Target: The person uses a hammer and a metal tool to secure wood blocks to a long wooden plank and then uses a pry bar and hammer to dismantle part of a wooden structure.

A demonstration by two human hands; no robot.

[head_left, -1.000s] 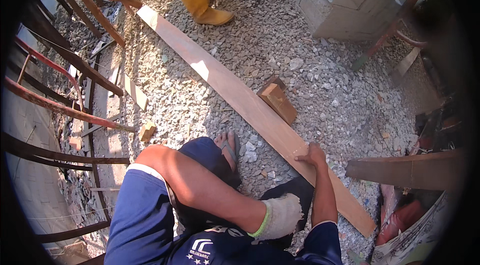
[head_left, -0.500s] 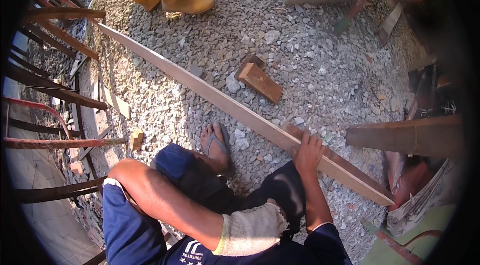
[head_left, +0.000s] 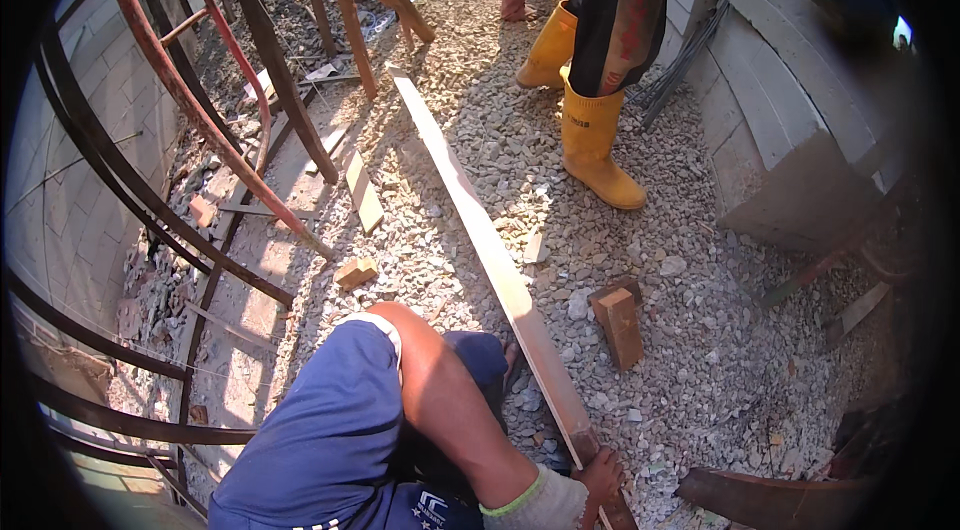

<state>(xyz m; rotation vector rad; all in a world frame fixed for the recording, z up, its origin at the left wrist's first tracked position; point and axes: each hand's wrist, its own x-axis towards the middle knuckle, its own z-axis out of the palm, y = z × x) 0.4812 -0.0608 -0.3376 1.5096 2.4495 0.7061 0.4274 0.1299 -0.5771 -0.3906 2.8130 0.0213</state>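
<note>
A long wooden plank slants over the gravel from the far middle to the lower edge beside my knee. My bare right hand is closed round its near end, fingers over the edge. My left forearm reaches down to the lower edge; a pale knitted glove with a green cuff covers my left hand. It is close beside my right hand and the plank, its fingers hidden. A short wood block lies right of the plank, with a darker piece behind it.
A co-worker's yellow boots stand right of the plank's far part. Wooden posts and red metal frames crowd the left. Stacked pale blocks rise at right. A small block lies near my knee; a dark timber sits lower right.
My view has swung toward the far left, so the plank appears steeper and my hands lower. More of the co-worker shows. My right hand still holds the plank.
</note>
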